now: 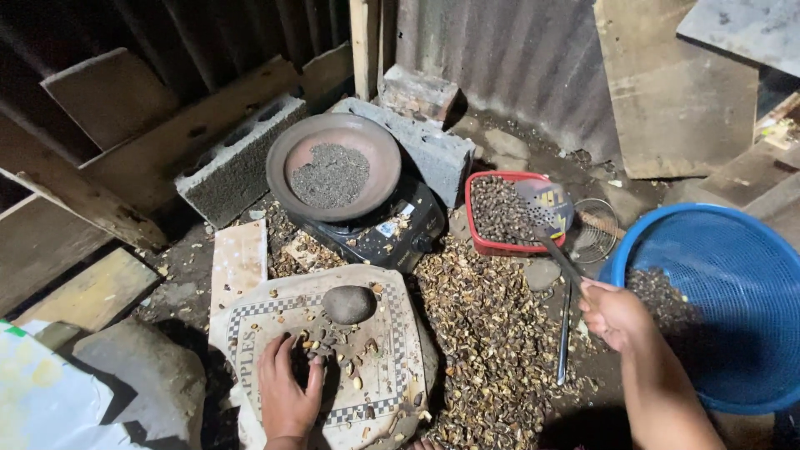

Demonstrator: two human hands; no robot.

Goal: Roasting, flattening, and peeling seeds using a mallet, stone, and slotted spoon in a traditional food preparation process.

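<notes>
Room: dirt floor [500,150] by a corrugated wall, concrete blocks [237,162] and planks around; I see husks [487,333] strewn across the ground.
Work surface: patterned tile [379,379] flat on the floor, a round stone [348,303] on its upper middle.
Left hand: my left hand [287,387] lies palm down on the tile, fingers curled loosely over a small pile of nuts [333,342]; cupping, not clenched.
Nuts vs hand: pile sits under and just right of the fingertips, below the stone, touching the hand.
Right hand: my right hand [612,312] is closed around the handle of a skimmer [546,212], just left of the blue basket [717,300].
Skimmer: its perforated head rests over the red tray [477,242] of nuts, handle running down-right to the hand.
Pan: clay pan [333,167] with grey grit on a black stove [383,237], above the tile.
Basket: holds some dark nuts near its left wall.
</notes>
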